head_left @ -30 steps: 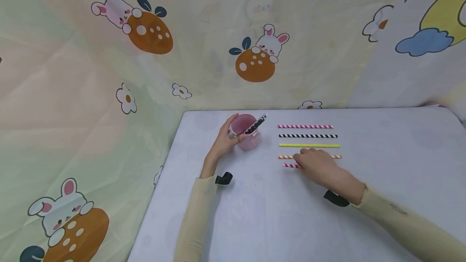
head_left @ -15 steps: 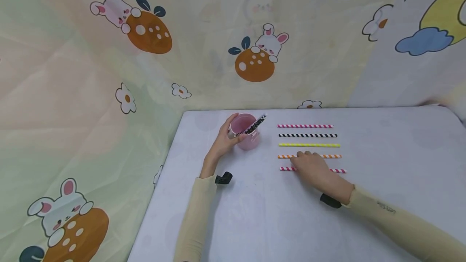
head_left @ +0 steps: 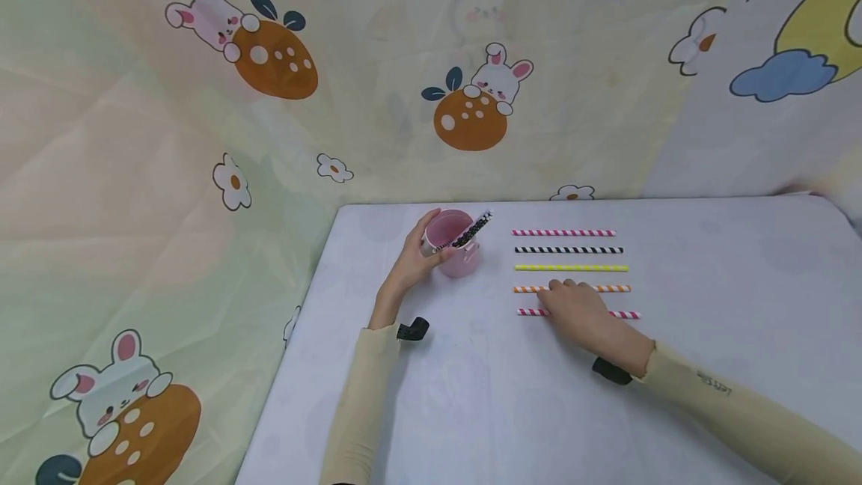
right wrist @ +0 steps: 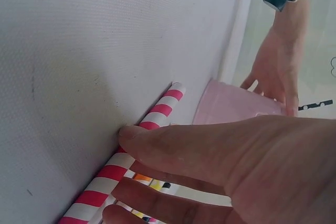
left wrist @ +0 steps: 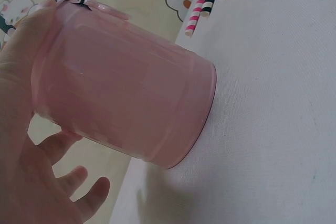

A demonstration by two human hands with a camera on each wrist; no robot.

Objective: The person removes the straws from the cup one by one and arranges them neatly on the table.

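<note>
My left hand holds a pink cup near its rim, at the back left of the table. Spread fingers show below the cup in the left wrist view. A black strip with white spots slants up from the rim. My right hand pinches a red-and-white striped paper straw around its middle, thumb on one side and fingers on the other. That straw lies along the tabletop in the right wrist view. Just behind the hand is an orange-and-white straw, partly covered by the fingers.
Farther back lie a yellow straw, a black-and-white straw and a pink-and-white straw, roughly parallel. A white cloth covers the table. A printed curtain hangs behind and at the left.
Between the first and second frames my right hand shifted slightly left and toward me, bringing the red-and-white straw nearer and in line with the others. The left hand and cup stayed put.
</note>
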